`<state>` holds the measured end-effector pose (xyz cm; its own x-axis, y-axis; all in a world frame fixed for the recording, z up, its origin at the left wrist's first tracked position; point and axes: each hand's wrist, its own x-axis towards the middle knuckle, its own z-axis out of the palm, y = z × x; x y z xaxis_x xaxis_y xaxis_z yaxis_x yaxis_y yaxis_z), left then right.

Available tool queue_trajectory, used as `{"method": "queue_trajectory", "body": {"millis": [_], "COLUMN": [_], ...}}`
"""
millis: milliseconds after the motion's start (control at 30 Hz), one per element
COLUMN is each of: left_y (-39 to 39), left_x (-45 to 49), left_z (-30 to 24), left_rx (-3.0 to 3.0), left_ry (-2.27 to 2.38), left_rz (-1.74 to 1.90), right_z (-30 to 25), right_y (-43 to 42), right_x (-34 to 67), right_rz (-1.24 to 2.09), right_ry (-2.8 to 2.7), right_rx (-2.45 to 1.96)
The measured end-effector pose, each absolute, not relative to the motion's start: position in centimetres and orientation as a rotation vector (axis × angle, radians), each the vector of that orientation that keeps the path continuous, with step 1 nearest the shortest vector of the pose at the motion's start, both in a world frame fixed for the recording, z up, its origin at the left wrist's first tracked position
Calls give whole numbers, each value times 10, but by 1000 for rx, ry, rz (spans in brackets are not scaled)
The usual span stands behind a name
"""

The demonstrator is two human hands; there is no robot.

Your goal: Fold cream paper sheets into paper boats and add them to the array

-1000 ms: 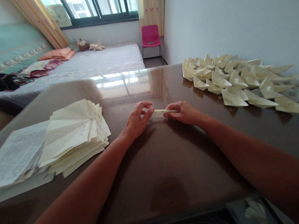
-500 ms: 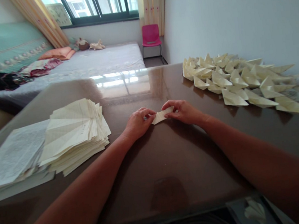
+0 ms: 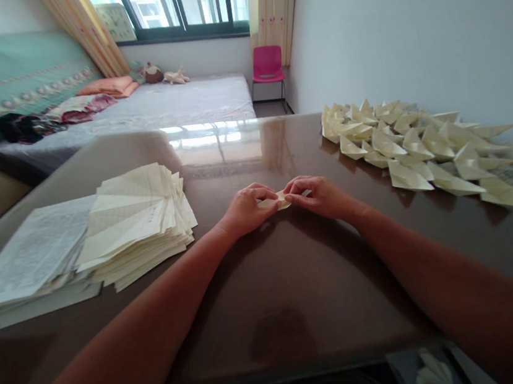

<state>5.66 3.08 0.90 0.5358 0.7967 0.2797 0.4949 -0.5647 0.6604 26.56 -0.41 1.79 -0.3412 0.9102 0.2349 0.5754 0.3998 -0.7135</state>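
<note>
A small piece of folded cream paper (image 3: 282,200) is held low over the brown table, between my two hands. My left hand (image 3: 250,208) pinches its left part, thumb and fingers closed together. From the other side my right hand (image 3: 315,195) grips the paper with thumb and forefinger. The fingertips nearly meet and cover most of the paper, so its exact folded shape is hidden.
Stacked cream sheets (image 3: 132,213) lie on the left, partly over printed white sheets (image 3: 34,247). Many folded paper boats (image 3: 411,176) crowd the right side of the brown table (image 3: 268,290) by the wall. Beyond are a bed (image 3: 198,99) and a pink chair (image 3: 267,64).
My hands have come closer together on the folded paper, and less of it shows now. The whole view has shifted slightly, with the room's contents appearing farther right.
</note>
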Motion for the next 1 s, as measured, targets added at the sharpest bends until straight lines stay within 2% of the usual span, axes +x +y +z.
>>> {"method": "queue_trajectory", "body": {"millis": [233, 467, 700, 867, 1000], "left_y": [22, 16, 24, 29, 38], "left_x": [62, 67, 63, 60, 57], "left_z": [8, 2, -4, 0, 0], "left_rx": [2340, 2514, 2604, 2346, 2231], "left_ry": [1101, 1177, 1076, 1158, 1191], "left_rz": [638, 707, 795, 1024, 1093], "right_z": [14, 8, -1, -4, 14], "right_y": [-5, -9, 1, 11, 16], "right_x": [263, 252, 248, 248, 262], "right_rz": [593, 353, 469, 597, 582], "right_ry": [-2116, -2017, -1846, -1710, -1757], "right_rx": [-1301, -1376, -1386, -1539, -1604]}}
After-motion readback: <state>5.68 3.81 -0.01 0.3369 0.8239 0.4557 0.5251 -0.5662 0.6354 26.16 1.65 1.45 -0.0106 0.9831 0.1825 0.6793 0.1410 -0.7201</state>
